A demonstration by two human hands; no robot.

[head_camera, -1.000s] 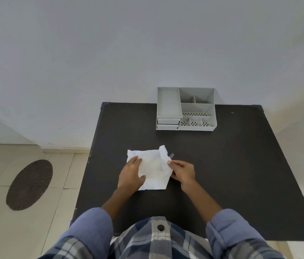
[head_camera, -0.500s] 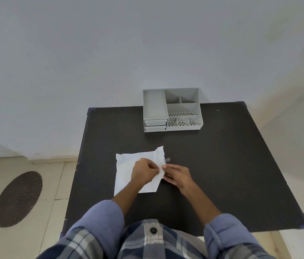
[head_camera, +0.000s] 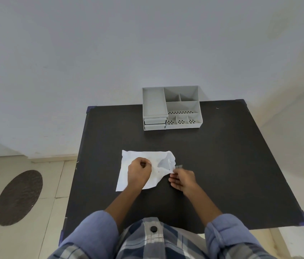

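A white cloth-like sheet lies crumpled on the black table, left of the middle. My left hand sits on the sheet with its fingers curled, pinching a fold of it. My right hand is at the sheet's right edge and pinches that edge between thumb and fingers. A small grey strip shows just above the right hand's fingertips. What it is cannot be told.
A grey plastic desk organiser with several compartments and small drawers stands at the table's far edge against the white wall. A dark round mat lies on the tiled floor to the left.
My left hand went from lying flat on the sheet to curling and pinching it, then drew back left. The sheet's right part has been pulled up and is more crumpled. The camera shifted.
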